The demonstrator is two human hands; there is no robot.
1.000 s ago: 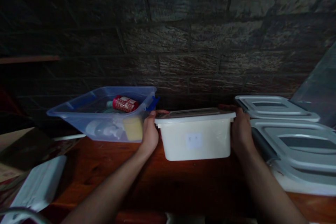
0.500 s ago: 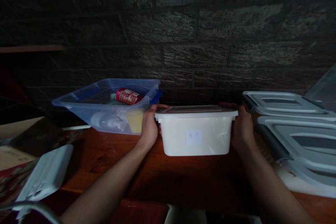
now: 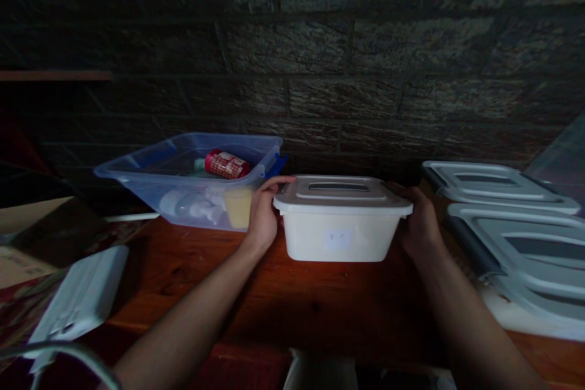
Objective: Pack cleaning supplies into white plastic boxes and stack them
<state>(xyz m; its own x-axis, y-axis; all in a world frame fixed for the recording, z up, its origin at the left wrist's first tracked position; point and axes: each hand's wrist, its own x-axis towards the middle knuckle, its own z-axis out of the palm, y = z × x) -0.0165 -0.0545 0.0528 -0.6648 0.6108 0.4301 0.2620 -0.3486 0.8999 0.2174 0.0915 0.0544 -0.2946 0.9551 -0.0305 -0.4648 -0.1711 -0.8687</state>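
A white lidded plastic box [image 3: 340,228] with a small label on its front stands on the reddish wooden table [image 3: 292,304], close to the dark brick wall. My left hand [image 3: 262,216] grips its left end, thumb over the lid's rim. At the box's right end, my right hand [image 3: 418,225] is wrapped around that side. A slot handle shows in the lid's top.
A clear blue tub [image 3: 192,180] with a red-labelled bottle and other items sits left of the box. Grey lids [image 3: 498,183] are stacked at the right. A white flat object [image 3: 77,301] lies at the left front, beside a cardboard box [image 3: 27,237].
The white box has come down and now sits lower on the table, so its lid top shows. Both hands stayed on its ends.
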